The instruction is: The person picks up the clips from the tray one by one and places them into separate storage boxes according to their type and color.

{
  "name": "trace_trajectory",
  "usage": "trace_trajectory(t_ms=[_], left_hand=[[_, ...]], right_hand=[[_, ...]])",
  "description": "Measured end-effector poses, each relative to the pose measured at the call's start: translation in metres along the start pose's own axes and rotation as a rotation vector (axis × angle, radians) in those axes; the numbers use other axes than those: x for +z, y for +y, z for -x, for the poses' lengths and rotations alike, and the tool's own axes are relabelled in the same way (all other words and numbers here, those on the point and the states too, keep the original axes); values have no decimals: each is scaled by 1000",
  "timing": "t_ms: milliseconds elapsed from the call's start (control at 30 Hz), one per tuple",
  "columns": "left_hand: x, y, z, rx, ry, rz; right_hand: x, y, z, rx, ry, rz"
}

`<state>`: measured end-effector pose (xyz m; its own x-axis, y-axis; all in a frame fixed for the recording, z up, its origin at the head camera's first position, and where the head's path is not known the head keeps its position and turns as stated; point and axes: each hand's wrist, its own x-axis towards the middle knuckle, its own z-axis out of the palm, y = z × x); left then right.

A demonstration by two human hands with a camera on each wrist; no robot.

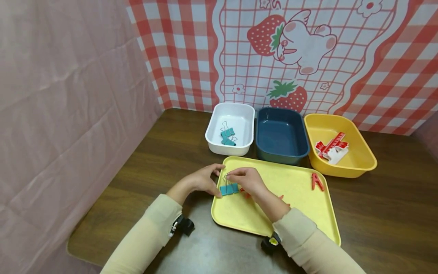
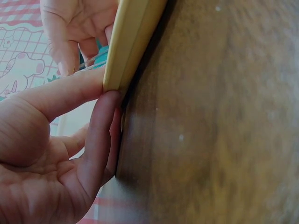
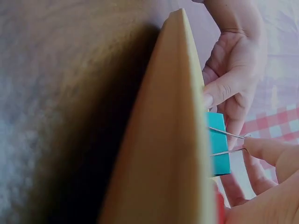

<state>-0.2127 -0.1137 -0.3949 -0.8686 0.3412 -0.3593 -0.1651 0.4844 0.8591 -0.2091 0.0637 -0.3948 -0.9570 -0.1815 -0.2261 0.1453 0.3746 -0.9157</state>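
Toward the left end of the yellow tray, teal binder clips stand with wire handles pointing up. My right hand pinches a wire handle between thumb and fingertips. Beside the clips' left end is my left hand, fingers spread in a loose curve at the tray's rim. In the left wrist view, the left fingertips are right at that rim. The left thumb lies close to the teal clip in the right wrist view. Red clips are partly hidden under my right hand and forearm.
A red clip lies at the tray's right. Behind the tray stand a white bin with teal binder clips, a dark blue bin, and a yellow bin holding red and white clips. A checked cloth hangs behind.
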Motion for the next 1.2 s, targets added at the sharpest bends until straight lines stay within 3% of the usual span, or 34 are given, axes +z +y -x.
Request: trace_trajectory(t_ms=[167, 733, 1200], left_hand=[[0, -1, -1, 10, 3, -8], [1, -1, 0, 23, 15, -24], [0, 2, 3, 18, -3, 22]], right_hand=[[0, -3, 2, -16, -9, 10], [-7, -8, 0, 33, -38, -270], [-15, -16, -5, 76, -28, -320]])
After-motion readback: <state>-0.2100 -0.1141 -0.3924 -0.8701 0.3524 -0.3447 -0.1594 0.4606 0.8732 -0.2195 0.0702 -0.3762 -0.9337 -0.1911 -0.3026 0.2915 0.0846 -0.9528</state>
